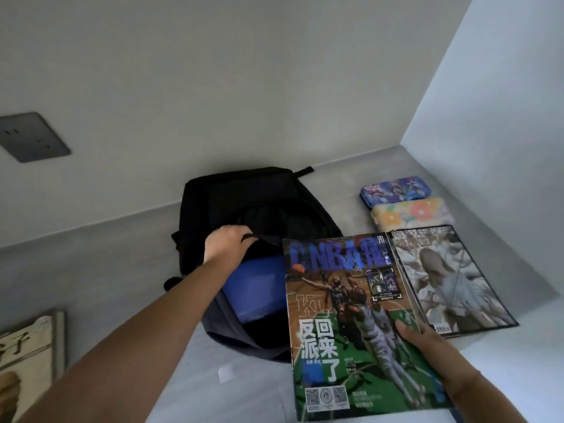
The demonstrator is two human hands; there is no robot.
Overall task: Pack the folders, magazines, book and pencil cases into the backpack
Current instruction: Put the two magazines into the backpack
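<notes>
A black backpack (259, 206) lies on the grey surface with its mouth open toward me. My left hand (227, 244) grips the upper edge of that opening and holds it apart. A blue folder (253, 288) shows inside. My right hand (424, 340) holds a basketball magazine (351, 325) by its right edge, lifted just right of the backpack. A second magazine (448, 279) with a pale cover lies flat further right. Behind it sit a floral pencil case (412, 212) and a blue pencil case (395, 190). A book (27, 355) lies at the lower left.
The grey table (91, 270) runs into a corner, with a white wall behind and another on the right. A dark socket plate (30, 137) is on the back wall at left. A small white scrap (225, 373) lies in front of the backpack.
</notes>
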